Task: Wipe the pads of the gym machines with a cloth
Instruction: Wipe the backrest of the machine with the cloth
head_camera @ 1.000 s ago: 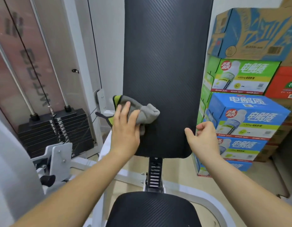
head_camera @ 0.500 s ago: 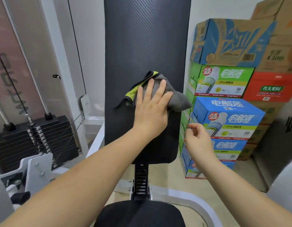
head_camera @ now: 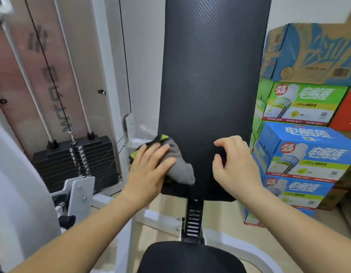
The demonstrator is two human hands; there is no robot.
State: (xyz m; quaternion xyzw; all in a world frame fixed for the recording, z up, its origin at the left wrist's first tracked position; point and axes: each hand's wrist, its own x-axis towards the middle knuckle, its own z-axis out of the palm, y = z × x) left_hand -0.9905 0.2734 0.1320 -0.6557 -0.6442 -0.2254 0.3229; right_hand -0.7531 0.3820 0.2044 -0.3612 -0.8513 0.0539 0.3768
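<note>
since half a second ago the left hand [head_camera: 149, 170] has swept the cloth [head_camera: 180, 170] down and leftward, from mid-pad to the lower left corner of the back pad [head_camera: 210, 85]; the right hand [head_camera: 236, 164] has come in from beside the boxes [head_camera: 308, 150] to the pad's lower right; at far left the weight stack [head_camera: 76, 160] stands apart, untouched; the left hand lies flat, fingers straight and spread, pressing the grey, yellow-trimmed cloth on the pad, a fold poking past the left edge; the right hand's fingers are loosely curled and hold nothing.

to wipe well, i judge it best to keep the palm flat, overlap each pass, carry the cloth across the bottom edge to the right corner, then drop to the seat pad [head_camera: 190, 257].

the back pad's top and the seat pad's front are cut off; the cloth under the palm is hidden; whether the right fingertips touch the pad, i cannot tell.
</note>
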